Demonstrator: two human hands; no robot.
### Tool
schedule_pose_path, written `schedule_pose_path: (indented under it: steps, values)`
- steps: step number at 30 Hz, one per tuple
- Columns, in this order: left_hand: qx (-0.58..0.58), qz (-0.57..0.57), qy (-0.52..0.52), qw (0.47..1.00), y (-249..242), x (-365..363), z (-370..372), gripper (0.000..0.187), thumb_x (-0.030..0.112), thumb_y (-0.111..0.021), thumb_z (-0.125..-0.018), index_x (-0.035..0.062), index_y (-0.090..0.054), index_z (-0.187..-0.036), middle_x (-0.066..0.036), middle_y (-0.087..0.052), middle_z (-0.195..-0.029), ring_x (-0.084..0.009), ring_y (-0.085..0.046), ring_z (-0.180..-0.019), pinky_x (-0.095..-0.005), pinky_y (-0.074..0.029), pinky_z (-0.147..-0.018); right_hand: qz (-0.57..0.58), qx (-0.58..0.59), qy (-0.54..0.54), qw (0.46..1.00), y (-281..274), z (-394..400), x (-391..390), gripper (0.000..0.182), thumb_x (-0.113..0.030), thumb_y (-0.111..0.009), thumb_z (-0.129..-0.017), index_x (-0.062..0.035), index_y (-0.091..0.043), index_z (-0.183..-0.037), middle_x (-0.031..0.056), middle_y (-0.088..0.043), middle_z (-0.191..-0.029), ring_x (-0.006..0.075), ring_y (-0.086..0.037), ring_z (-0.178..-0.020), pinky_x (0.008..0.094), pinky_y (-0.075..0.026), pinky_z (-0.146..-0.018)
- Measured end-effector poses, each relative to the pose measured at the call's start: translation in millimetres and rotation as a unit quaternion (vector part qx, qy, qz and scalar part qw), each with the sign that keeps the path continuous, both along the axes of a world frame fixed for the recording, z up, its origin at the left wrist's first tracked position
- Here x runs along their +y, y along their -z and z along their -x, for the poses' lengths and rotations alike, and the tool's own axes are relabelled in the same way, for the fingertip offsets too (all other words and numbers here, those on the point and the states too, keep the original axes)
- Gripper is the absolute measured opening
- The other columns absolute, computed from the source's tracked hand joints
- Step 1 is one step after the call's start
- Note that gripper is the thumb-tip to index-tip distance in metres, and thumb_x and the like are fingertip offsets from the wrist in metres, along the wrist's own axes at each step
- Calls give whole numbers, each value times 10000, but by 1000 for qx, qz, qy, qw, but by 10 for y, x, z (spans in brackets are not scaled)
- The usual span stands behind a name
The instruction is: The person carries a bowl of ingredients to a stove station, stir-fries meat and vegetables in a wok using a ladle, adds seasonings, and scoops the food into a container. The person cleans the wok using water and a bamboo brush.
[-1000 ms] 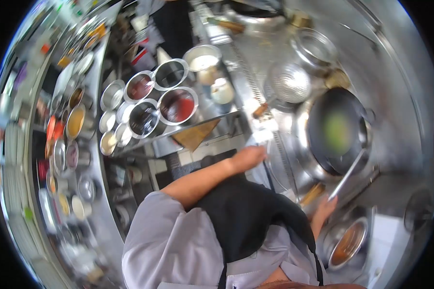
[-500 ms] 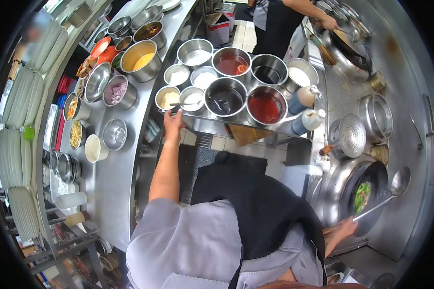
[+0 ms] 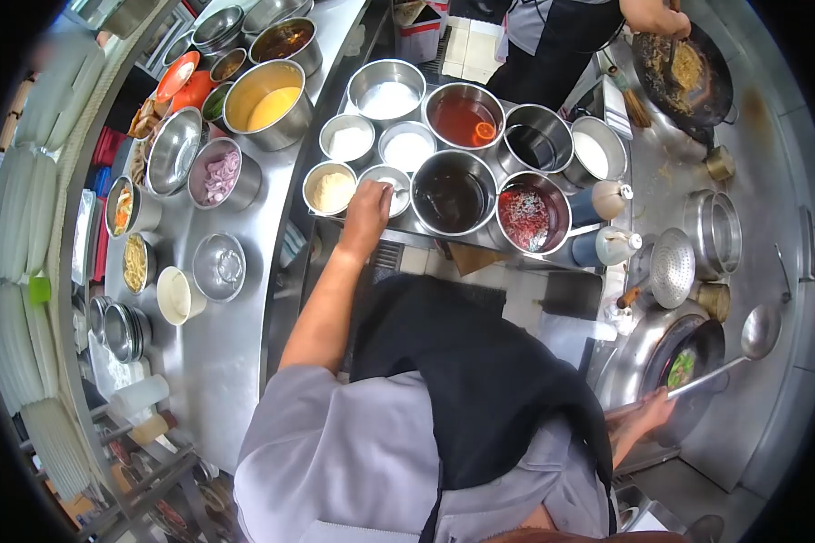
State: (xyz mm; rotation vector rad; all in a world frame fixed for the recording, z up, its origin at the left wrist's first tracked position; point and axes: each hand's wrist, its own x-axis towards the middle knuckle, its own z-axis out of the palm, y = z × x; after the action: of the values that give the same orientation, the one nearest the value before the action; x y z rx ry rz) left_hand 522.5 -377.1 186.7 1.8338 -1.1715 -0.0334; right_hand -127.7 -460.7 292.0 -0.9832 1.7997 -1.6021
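My left hand (image 3: 369, 214) is closed over the front of a small steel pot of white powder (image 3: 391, 179). It pinches a spoon (image 3: 399, 192) whose bowl shows in the powder; the handle is mostly hidden by my fingers. Just left of the hand stands a pot of pale yellow powder (image 3: 333, 191). At the lower right, my right hand (image 3: 650, 412) is wrapped round the long handle of a ladle (image 3: 761, 331). The ladle's bowl hangs to the right of a dark wok (image 3: 703, 378) with green vegetables (image 3: 682, 368) in it.
Pots of dark liquid (image 3: 453, 193), red sauce (image 3: 534, 214) and orange liquid (image 3: 465, 116) crowd the cart, with squeeze bottles (image 3: 611, 246) at its right. A strainer (image 3: 672, 269) rests by the stove. A co-worker's hand (image 3: 658, 17) works at another wok (image 3: 688, 77). Bowls of ingredients line the left counter.
My left hand has moved from the cart's front edge to the white powder pot and taken hold of the spoon. My right hand still grips the ladle. The co-worker's wok now shows its contents.
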Motion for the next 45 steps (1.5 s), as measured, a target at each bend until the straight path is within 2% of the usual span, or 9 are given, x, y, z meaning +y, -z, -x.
schedule_pose_path:
  steps: [4, 10, 15, 19, 22, 25, 28, 34, 45]
  values:
    - [-32, 20, -2, 999, -422, 105, 186, 68, 32, -626, -853, -16, -605, -897, -186, -574, -841, -374, -577, -810, -428, -454, -700, 11, 20, 16, 1000, -157, -182, -114, 169, -59, -546, -880, -27, -523, -1045, 3, -466, -680, 74, -417, -480, 211, -333, -414]
    - [-34, -41, 5, 999, -583, 583, 198, 64, 34, -635, -848, -7, -622, -896, -175, -606, -793, -362, -605, -749, -409, -473, -667, 19, 8, -23, 1000, -208, -183, -298, 200, -63, -562, -918, -58, -505, -1110, -6, -488, -700, 58, -445, -471, 198, -357, -389]
    - [117, 50, -215, 968, -833, 659, -256, 187, 152, -602, -938, -28, -652, -949, -73, -669, -773, -88, -600, -707, -268, -485, -643, 34, -27, -57, 997, -145, -297, -357, 177, -65, -558, -926, -64, -503, -1094, -12, -466, -688, 51, -404, -457, 193, -341, -381]
    - [138, 117, -202, 963, -645, 334, -776, 188, 140, -597, -933, -39, -653, -938, -94, -678, -783, -121, -624, -711, -271, -495, -670, 14, 1, -34, 999, -168, -606, -254, 168, -71, -549, -935, -58, -499, -1095, -12, -459, -685, 49, -398, -450, 193, -338, -378]
    - [82, 97, -180, 975, -370, 68, -1056, 152, 118, -606, -911, -26, -655, -920, -149, -670, -766, -194, -652, -688, -318, -495, -636, 7, 5, -64, 998, -120, -823, -163, 165, -75, -541, -941, -46, -497, -1098, -8, -463, -690, 46, -398, -446, 192, -338, -378]
    - [90, 13, -179, 980, -126, -102, -1267, 160, 132, -624, -901, -24, -658, -903, -118, -677, -738, -146, -654, -682, -292, -504, -627, -12, 4, -74, 997, -40, -1009, -105, 176, -72, -536, -942, -39, -493, -1109, -5, -477, -698, 45, -404, -443, 190, -341, -374]
    - [81, -22, -136, 987, 125, -220, -1445, 142, 118, -613, -898, -20, -648, -892, -154, -670, -744, -218, -667, -671, -327, -503, -613, -23, -18, -70, 997, -106, -1367, -36, 172, -72, -540, -937, -47, -495, -1101, -6, -479, -692, 46, -404, -439, 191, -337, -366]
    - [13, 41, -139, 989, 136, -373, -1663, 99, 80, -608, -876, -8, -597, -831, -200, -618, -745, -392, -606, -690, -437, -468, -607, -36, -1, -51, 998, -137, -1756, 70, 169, -72, -551, -924, -49, -495, -1083, -3, -473, -663, 50, -394, -416, 193, -326, -358]
    - [-1, 10, -80, 997, 99, -389, -1605, 92, 75, -608, -870, -4, -573, -839, -195, -613, -776, -393, -596, -763, -460, -461, -661, -35, 1, -80, 996, -137, -2085, 51, 199, -78, -554, -924, -28, -492, -1106, 2, -474, -653, 53, -395, -418, 196, -318, -364]
